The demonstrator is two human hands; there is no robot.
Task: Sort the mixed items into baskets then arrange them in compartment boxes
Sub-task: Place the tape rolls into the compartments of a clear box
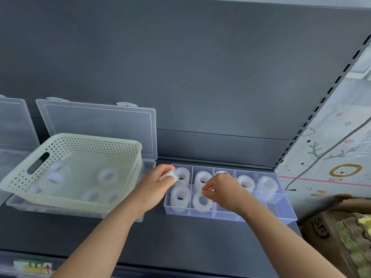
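Note:
A clear compartment box [281, 212] lies on the dark shelf, with several white tape rolls standing in its cells, one of them at the front left [180, 198]. My left hand [154, 187] grips a white tape roll [171, 175] with green dots, just above the box's back left corner. My right hand [222, 190] hovers over the middle cells with thumb and fingers pinched together beside the roll in the second front cell [201, 201]; whether it holds anything I cannot see. A cream perforated basket [84, 144] to the left holds several more rolls.
The basket rests on an open clear lidded box [96, 121]; another open box [12, 121] stands at the far left. A cardboard carton [329, 229] sits low at the right, beside a patterned wall sheet [331, 157]. A slotted upright [313, 119] bounds the shelf on the right.

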